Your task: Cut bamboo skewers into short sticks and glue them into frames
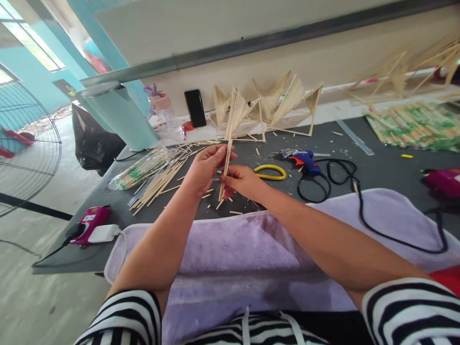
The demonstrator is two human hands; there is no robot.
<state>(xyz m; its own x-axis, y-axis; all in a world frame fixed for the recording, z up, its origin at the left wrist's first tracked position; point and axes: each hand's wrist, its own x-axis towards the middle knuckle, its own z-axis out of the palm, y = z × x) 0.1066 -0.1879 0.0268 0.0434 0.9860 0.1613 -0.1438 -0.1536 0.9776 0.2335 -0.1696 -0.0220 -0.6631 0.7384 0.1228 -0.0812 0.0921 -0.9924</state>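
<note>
A structure of thin wooden sticks (pixel 230 123) is held up over the middle of the dark table, its sticks fanned near the top and bunched lower down. My left hand (pixel 208 168) grips its side, thumb and fingers closed around the sticks. Lower down, my right hand (pixel 240 181) pinches the narrow bottom part. Loose sticks (pixel 158 182) lie to the left of my hands, beside a plastic packet of sticks (pixel 139 168). A yellow-handled tool (pixel 271 172) and a blue glue gun (pixel 307 162) rest to the right.
Finished stick structures (pixel 299 104) stand at the wall with a phone (pixel 195 108). A bottle (pixel 165 112) and pale jug (pixel 118 113) are back left. A black cable (pixel 398 239) crosses the purple towel (pixel 232 245). Stick packets (pixel 420 130) lie right.
</note>
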